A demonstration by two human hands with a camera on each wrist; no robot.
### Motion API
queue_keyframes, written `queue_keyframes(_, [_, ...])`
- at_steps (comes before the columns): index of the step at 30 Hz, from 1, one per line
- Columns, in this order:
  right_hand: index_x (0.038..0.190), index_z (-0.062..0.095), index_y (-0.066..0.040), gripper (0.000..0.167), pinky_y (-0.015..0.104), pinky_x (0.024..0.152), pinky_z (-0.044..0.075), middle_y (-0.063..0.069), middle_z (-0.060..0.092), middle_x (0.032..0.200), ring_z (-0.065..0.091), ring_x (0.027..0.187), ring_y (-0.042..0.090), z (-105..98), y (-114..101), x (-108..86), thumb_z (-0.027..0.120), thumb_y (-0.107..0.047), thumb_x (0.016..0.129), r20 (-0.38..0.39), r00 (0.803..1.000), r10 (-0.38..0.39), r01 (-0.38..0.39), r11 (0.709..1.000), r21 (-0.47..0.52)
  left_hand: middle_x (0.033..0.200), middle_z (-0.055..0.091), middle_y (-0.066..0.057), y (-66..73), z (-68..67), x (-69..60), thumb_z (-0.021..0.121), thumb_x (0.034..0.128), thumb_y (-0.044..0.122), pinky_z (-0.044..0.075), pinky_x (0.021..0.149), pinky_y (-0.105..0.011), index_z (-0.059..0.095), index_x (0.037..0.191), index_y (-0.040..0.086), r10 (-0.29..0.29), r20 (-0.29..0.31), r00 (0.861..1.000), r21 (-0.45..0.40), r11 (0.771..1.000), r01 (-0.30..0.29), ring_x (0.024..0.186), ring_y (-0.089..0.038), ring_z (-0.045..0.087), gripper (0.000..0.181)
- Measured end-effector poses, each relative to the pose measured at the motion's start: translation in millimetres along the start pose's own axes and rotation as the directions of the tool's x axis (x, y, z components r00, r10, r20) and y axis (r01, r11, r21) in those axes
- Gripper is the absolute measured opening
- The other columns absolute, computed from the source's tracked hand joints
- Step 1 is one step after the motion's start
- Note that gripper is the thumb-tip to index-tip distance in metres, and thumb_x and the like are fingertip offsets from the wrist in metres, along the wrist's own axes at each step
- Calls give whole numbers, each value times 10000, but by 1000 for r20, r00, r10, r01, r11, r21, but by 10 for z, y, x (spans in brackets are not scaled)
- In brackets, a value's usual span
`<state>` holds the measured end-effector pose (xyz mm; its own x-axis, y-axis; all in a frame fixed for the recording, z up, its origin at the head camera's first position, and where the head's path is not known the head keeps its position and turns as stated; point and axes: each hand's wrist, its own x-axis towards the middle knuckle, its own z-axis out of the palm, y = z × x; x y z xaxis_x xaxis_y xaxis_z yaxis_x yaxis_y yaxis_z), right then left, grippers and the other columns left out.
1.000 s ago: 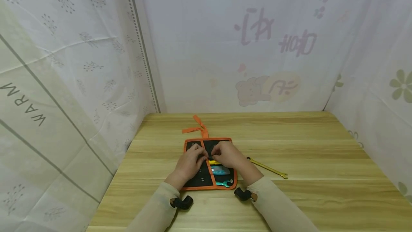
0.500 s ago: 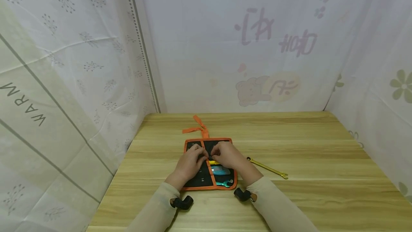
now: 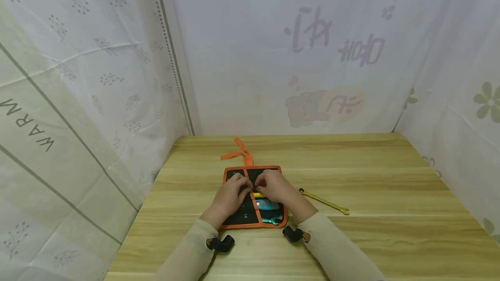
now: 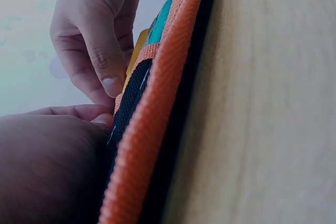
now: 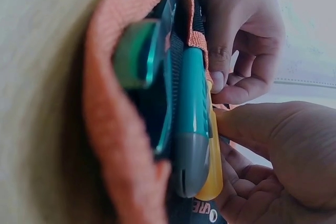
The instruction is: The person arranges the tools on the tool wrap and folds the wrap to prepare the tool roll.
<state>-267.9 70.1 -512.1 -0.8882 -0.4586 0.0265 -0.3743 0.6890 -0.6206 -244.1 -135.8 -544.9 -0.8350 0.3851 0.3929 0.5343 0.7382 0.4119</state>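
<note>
An unrolled black tool roll (image 3: 244, 220) with orange trim lies on the table. Its pockets hold a yellow-handled tool (image 5: 215, 166), a teal utility knife (image 3: 267, 204) and a green wrench (image 3: 273, 220). My left hand (image 3: 231, 196) pinches the orange pocket edge near the middle of the roll. Just right of it, my right hand (image 3: 273, 185) has thumb and fingers curled together above the yellow tool. A small dark piece (image 5: 225, 139) shows between them in the right wrist view; the rest is hidden, so its kind is unclear.
A yellow combination wrench (image 3: 324, 202) lies on the wooden table (image 3: 371, 172) to the right of the roll. Orange tie straps (image 3: 243, 153) extend from the roll's far edge. Patterned curtains (image 3: 250, 55) hang behind the table and along both sides.
Both hands stay almost in place at the pocket edge. The head view has tilted very slightly, so everything sits a touch higher; the tools in the pockets have not visibly moved.
</note>
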Motion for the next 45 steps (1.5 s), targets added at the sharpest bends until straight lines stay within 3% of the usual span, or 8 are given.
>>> queue_keyframes(29, [1114,791,-134,131,323,748,566,-25,634,1043,640,887,124,-29,44,-81,736,-121,996,6,1000,2,-3,1000,29,999,545,103,0,-25,21,704,1034,206,524,685,-265,720,1083,239,-34,69,997,-30,999,36,796,-67,568,62])
queue_keyframes(40, [1092,785,-120,132,313,723,556,-9,638,1048,626,868,131,-200,172,-240,760,-83,968,-77,997,17,-15,1000,17,1031,572,115,-37,-49,74,698,1039,261,546,742,-300,714,1144,255,-54,95,994,6,999,53,844,-71,600,106])
queue_keyframes(45, [1072,797,-137,133,300,713,549,-41,619,1013,612,864,117,-273,290,-310,761,-69,964,-124,991,44,-44,999,4,1012,564,115,-65,-68,79,709,1030,271,531,710,-291,703,1152,253,-66,95,993,-7,998,68,819,-65,581,123])
